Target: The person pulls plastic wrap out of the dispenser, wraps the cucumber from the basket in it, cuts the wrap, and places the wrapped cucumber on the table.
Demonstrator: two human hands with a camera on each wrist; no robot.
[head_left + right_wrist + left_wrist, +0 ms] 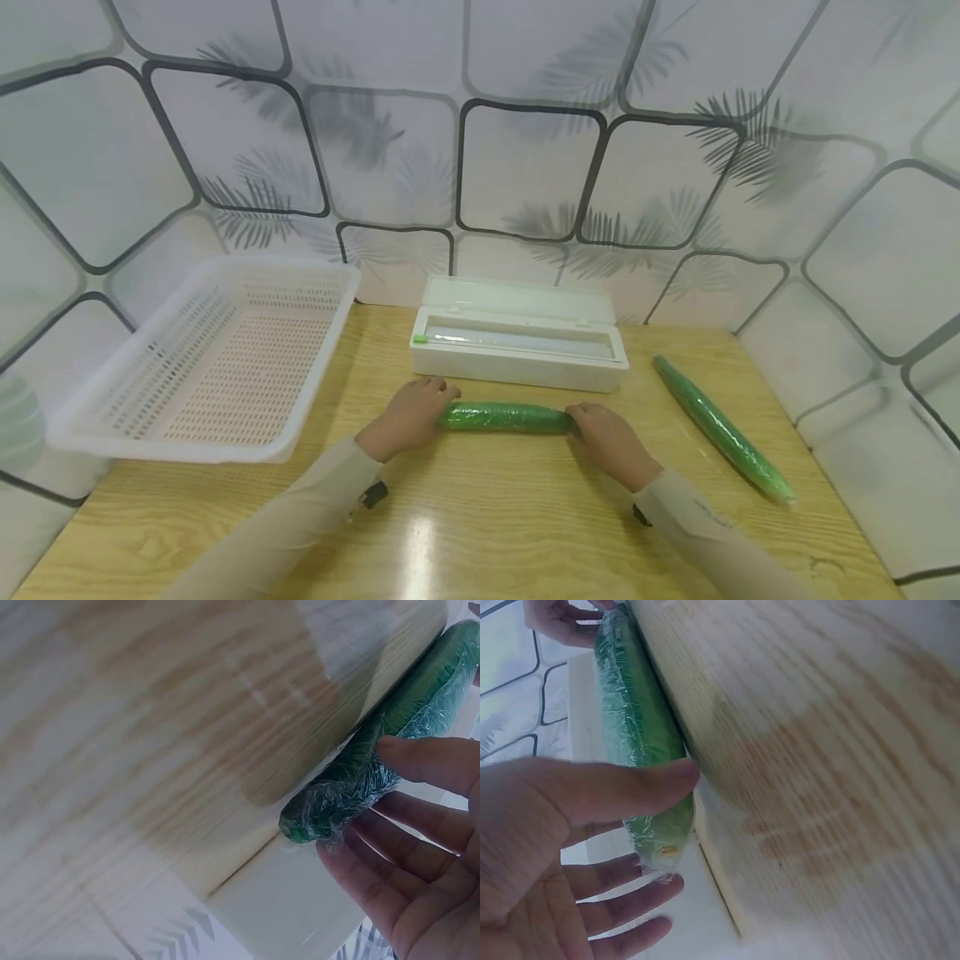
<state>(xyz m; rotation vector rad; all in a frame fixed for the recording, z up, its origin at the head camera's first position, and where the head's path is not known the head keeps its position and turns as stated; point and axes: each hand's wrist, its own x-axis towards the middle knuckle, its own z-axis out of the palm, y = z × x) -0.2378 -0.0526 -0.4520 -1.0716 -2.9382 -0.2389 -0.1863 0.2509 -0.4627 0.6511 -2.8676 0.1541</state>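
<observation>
A cucumber in clear plastic wrap lies crosswise on the table, just in front of the white wrap box. My left hand grips its left end, with the thumb across the near side and the index finger behind; the other fingers spread past the tip in the left wrist view. At the opposite end my right hand holds the cucumber between thumb and fingers. Crinkled film bunches around this end in the right wrist view. Another wrapped cucumber lies slanted on the right, apart from both hands.
Behind the hands stands the white cling-film box, its lid raised, a film roll inside and a green slider at its left. A white plastic basket sits at the left on the wooden table. Patterned walls close off the back and sides.
</observation>
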